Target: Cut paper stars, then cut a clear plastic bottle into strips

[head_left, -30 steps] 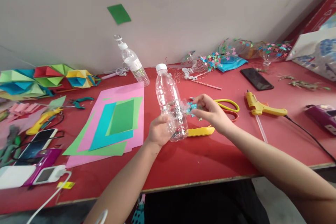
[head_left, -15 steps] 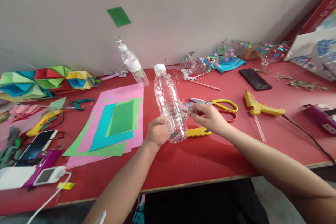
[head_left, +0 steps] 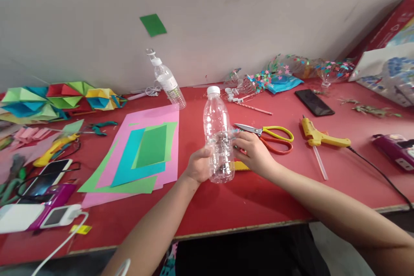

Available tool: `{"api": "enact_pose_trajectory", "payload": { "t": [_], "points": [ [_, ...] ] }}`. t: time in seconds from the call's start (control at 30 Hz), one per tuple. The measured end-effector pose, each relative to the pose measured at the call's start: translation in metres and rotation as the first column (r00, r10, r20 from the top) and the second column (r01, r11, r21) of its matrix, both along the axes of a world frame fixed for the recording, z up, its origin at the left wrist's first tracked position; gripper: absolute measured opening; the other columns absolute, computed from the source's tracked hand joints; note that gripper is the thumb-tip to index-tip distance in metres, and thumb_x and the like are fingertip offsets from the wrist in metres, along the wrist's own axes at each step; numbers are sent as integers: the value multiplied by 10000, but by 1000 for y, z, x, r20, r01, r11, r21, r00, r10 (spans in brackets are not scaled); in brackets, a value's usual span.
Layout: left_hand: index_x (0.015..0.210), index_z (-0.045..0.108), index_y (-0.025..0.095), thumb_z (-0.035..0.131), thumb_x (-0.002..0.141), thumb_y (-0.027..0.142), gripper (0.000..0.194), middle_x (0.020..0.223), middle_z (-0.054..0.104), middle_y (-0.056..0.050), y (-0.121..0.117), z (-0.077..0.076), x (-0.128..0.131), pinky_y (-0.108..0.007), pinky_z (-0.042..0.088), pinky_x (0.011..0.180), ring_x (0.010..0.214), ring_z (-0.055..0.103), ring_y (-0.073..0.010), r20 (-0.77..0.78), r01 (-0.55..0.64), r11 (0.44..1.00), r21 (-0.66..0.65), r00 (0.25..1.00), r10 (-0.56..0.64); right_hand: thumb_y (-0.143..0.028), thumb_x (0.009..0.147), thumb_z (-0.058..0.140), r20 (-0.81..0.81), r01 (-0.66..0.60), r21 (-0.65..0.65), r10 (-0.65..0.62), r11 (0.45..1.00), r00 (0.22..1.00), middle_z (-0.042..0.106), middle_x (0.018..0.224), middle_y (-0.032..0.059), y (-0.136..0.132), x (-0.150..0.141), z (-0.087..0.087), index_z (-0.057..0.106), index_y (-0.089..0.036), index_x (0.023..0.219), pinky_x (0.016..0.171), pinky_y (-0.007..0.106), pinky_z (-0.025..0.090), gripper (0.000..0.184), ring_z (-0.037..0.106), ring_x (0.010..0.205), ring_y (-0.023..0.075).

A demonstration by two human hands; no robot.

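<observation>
red table (head_left: 207, 215): left hand (head_left: 199, 165) clamped on clear bottle (head_left: 219, 138), right hand's (head_left: 254, 151) grip unclear.

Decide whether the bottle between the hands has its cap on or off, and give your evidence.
On: the white cap sits over the mouth of the clear bottle.

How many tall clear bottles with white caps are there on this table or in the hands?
2. The held bottle is in the left hand; the labelled bottle is behind the pink paper. Others may be hidden.
</observation>
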State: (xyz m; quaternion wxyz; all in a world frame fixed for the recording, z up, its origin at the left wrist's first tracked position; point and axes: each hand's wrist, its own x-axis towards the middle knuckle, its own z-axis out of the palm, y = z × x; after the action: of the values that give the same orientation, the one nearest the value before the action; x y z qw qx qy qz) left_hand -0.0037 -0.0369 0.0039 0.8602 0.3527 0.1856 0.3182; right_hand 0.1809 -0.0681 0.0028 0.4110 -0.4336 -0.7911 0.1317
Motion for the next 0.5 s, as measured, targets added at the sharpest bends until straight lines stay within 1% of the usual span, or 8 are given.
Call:
{"api": "enact_pose_trajectory", "payload": {
  "t": [0.07,0.2,0.27,0.3,0.33,0.4,0.43,0.5],
  "points": [
    [1269,539,140,747,574,393,768,1153,698,-152,1,1,-1,-512,470,1012,1204,588,-391,12,-12,1000,-1,1000,12,-123,878,545,15,5,79,-6,997,1000,592,825,66,-1,-1,1,627,-192,821,730,360,467,121,560,796,213],
    [1223,578,132,758,595,440,722,1193,683,-155,2,6,-2,-507,459,1028,1254,553,-394,50,-72,997,5,996,71,-135,865,581,-84,-60,101,69,993,994,562,1016,104,-4,-2,7,624,-192,941,840,379,503,104,574,964,228],
    [1178,606,135,776,593,477,699,1206,680,-151,2,7,0,-496,455,1035,1266,544,-390,56,-107,994,-2,993,107,-165,888,577,-90,-58,113,69,992,994,551,1062,111,-4,-3,8,607,-197,909,868,374,495,49,571,1008,228],
    [1157,618,135,779,595,498,689,1206,680,-150,2,7,1,-488,456,1036,1268,543,-386,60,-125,992,-7,990,125,-174,907,553,-86,-54,112,64,992,994,560,1042,107,-4,-4,7,593,-199,873,854,359,492,58,575,983,218],
    [1141,626,133,779,599,517,681,1201,682,-151,2,7,2,-480,458,1034,1267,545,-382,61,-142,990,-12,988,143,-176,927,518,-72,-47,96,54,994,996,572,992,96,-3,-4,7,571,-200,830,821,336,488,113,578,928,202],
    [1104,639,125,777,604,525,655,1165,696,-151,1,7,4,-463,470,1017,1245,563,-374,46,-182,983,-24,982,183,-164,933,466,-10,-38,30,38,999,999,570,822,51,0,-4,6,513,-207,752,706,281,459,192,552,757,167],
    [1072,647,123,779,603,508,621,1124,710,-147,1,7,5,-453,483,999,1215,585,-368,17,-210,977,-34,977,211,-149,919,451,38,-26,-8,26,1000,999,542,737,24,1,-4,6,477,-211,715,639,259,423,214,516,676,152],
    [989,659,129,768,612,450,507,1004,738,-123,0,10,7,-427,512,948,1127,639,-347,-67,-269,961,-65,962,264,-119,867,441,100,-42,-22,44,999,994,474,623,-11,2,-3,7,398,-219,648,549,243,339,245,435,561,130]
  ]
}}
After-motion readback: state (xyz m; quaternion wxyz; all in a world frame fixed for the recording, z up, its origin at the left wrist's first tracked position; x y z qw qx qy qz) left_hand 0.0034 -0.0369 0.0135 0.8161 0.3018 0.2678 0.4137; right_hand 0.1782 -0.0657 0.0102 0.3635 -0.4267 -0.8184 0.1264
